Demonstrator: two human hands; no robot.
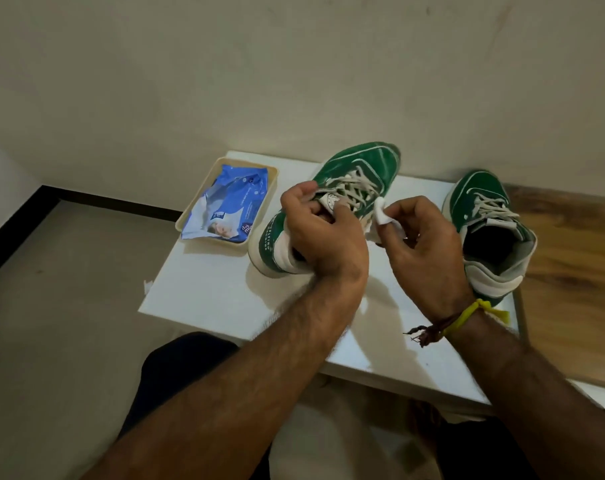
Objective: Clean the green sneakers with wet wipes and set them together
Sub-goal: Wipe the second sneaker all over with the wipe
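My left hand point(323, 233) grips a green sneaker point(360, 171) by its opening, fingers tucked inside at the tongue, and holds it tilted with the toe raised toward the wall. My right hand point(426, 251) pinches a small folded white wet wipe point(380, 211) right beside the sneaker's inner side near the laces. The second green sneaker point(484, 223) stands upright on the white table point(204, 292) at the right, apart from the first.
A beige tray point(271, 188) at the table's back left holds a blue wet-wipe pack point(225, 206). A wooden surface point(571, 271) adjoins the table on the right. The wall stands right behind the table. My dark-clothed knees sit below the front edge.
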